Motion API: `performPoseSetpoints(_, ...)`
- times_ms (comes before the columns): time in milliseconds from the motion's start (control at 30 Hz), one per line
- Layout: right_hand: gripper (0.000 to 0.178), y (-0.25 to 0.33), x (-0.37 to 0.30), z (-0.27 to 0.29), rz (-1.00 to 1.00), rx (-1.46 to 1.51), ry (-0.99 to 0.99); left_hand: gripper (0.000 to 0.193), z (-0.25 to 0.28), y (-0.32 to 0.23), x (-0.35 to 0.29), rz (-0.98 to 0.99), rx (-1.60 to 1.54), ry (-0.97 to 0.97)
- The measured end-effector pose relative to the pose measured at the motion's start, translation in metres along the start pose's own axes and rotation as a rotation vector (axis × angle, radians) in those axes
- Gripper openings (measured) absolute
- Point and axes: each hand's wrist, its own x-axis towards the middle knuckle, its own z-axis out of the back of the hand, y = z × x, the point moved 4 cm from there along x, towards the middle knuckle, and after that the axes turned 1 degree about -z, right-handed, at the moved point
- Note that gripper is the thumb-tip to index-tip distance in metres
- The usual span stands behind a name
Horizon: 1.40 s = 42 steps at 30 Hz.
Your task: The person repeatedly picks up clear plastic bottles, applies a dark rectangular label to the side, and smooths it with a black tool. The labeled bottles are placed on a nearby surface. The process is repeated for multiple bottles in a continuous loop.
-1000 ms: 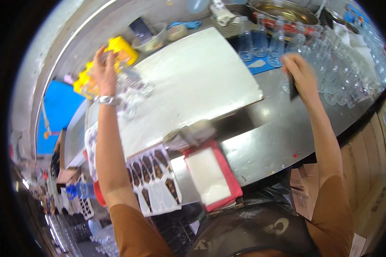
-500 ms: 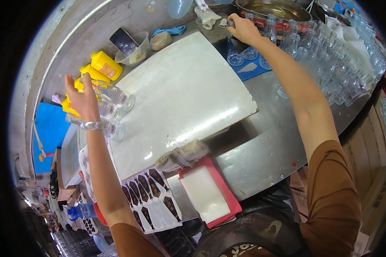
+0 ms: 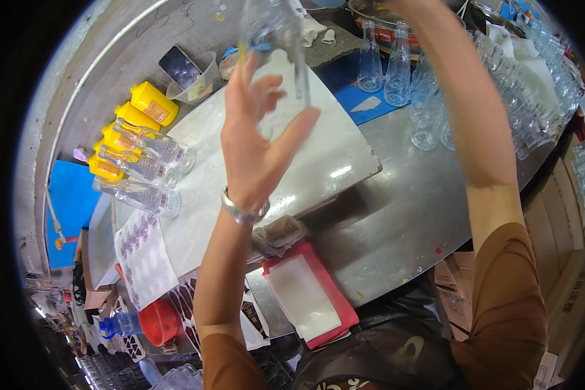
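Observation:
My left hand (image 3: 257,133), wearing a silver watch, is raised over the white board (image 3: 331,149). Its fingers curl around a clear glass bottle (image 3: 273,39), blurred and cut off by the top edge. My right arm reaches to the far side; only a bit of my right hand (image 3: 400,5) shows at the top edge, its fingers out of sight. Two clear bottles (image 3: 396,71) stand on a blue sheet (image 3: 364,107) below it. Left of my left hand, three glass bottles (image 3: 140,195) lie on their sides, necks toward yellow bottles (image 3: 153,104).
Many glass bottles (image 3: 526,97) crowd the right of the metal table (image 3: 409,208). A plastic tub with a phone (image 3: 179,68) sits at the far left. Close to me lie a grey cloth (image 3: 279,235), white paper on a red pad (image 3: 305,292), label sheets (image 3: 143,253) and a red bowl (image 3: 159,322).
My left hand has left the lying bottles, moved right and now has a glass bottle. My right hand, earlier at a bottle's neck on the blue sheet, has moved up to the top edge.

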Motion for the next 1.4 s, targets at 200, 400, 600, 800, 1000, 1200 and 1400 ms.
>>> performPoseSetpoints(200,0.046,-0.24,-0.089,-0.123,-0.376,-0.512,0.462,0.087,0.022,-0.008,-0.084,0.5,-0.562,-0.027)
performPoseSetpoints(400,0.014,-0.08,-0.131,-0.099,-0.253,-0.285,0.185,0.084,0.06,-0.023,-0.195,0.868,-0.764,-0.172)
performPoseSetpoints(600,0.013,0.045,-0.123,0.052,-0.1,-0.248,0.088,0.083,0.059,-0.053,-0.269,1.005,-0.632,-0.178)
performPoseSetpoints(800,0.026,0.091,-0.182,0.118,-0.254,-0.125,0.365,0.08,0.037,-0.05,-0.308,1.037,-0.671,-0.213)
performPoseSetpoints(1000,0.021,0.125,-0.232,0.082,-0.254,0.024,0.517,0.07,0.039,-0.066,-0.303,0.701,-0.215,-0.274)
performPoseSetpoints(1200,0.027,0.138,-0.236,0.062,-0.158,0.056,0.479,0.074,0.039,-0.086,-0.288,0.694,-0.023,-0.046)
performPoseSetpoints(1400,0.041,0.144,-0.24,0.062,-0.224,0.141,0.493,0.076,0.038,-0.058,-0.304,0.785,-0.662,-0.187)
